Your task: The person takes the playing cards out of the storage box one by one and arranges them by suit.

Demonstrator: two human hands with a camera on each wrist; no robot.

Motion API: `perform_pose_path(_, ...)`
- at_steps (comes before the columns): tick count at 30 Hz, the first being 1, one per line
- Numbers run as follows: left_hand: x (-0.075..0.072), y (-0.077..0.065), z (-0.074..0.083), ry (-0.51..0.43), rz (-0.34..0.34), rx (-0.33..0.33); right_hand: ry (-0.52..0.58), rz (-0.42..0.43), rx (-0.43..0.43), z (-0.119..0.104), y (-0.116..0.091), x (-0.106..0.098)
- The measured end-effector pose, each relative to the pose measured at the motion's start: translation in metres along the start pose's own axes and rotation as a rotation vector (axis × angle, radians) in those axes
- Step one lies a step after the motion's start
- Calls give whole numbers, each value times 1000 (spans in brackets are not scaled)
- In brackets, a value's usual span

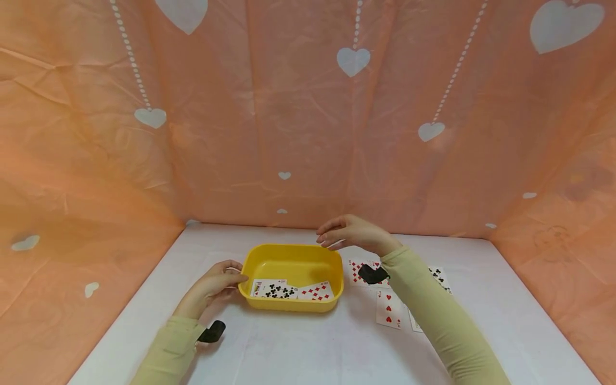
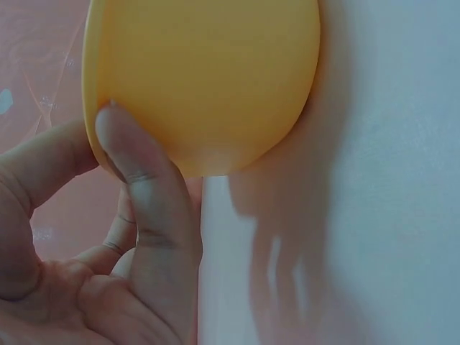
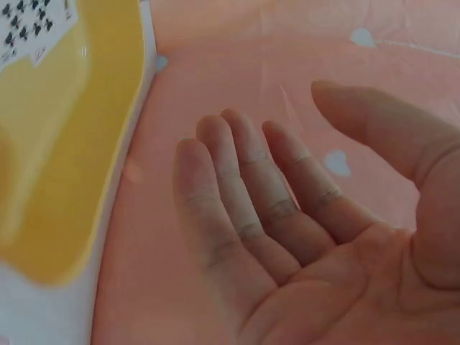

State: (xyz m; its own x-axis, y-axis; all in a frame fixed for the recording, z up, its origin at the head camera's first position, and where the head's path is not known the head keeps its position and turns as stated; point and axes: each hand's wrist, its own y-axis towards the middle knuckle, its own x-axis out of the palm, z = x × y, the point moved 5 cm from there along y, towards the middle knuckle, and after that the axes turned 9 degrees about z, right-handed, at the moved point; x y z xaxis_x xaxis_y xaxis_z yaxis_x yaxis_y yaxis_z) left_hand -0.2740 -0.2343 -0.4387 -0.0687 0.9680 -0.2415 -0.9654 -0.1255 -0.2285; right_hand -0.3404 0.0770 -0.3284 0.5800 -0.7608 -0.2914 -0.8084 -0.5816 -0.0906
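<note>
A yellow plastic basin (image 1: 292, 305) stands on the white table, with several playing cards (image 1: 279, 289) lying inside along its near side. My left hand (image 1: 214, 283) pinches the basin's left rim between thumb and finger; the left wrist view shows the thumb (image 2: 140, 154) against the yellow wall (image 2: 208, 79). Over the basin's far right corner hovers my right hand (image 1: 353, 233), its palm bare and fingers (image 3: 251, 169) loosely extended in the right wrist view. Clubs and diamonds show on the cards in the basin.
Right of the basin, more playing cards lie face up on the table, among them a three of hearts (image 1: 388, 309) and a clubs card (image 1: 440, 278). The right sleeve (image 1: 443, 315) partly covers them. An orange curtain (image 1: 298, 133) with white hearts encloses the table's back and sides.
</note>
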Motion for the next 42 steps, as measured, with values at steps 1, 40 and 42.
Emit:
perform_pose_path(1, 0, 0, 1, -2, -1, 3, 6, -13, 4, -1, 5, 5)
perform_pose_path(40, 0, 0, -3, -37, -2, -25, -137, -265, 249, 68, 76, 105)
perform_pose_path(42, 0, -1, -3, -31, -6, -15, -136, -269, 257, 68, 75, 106)
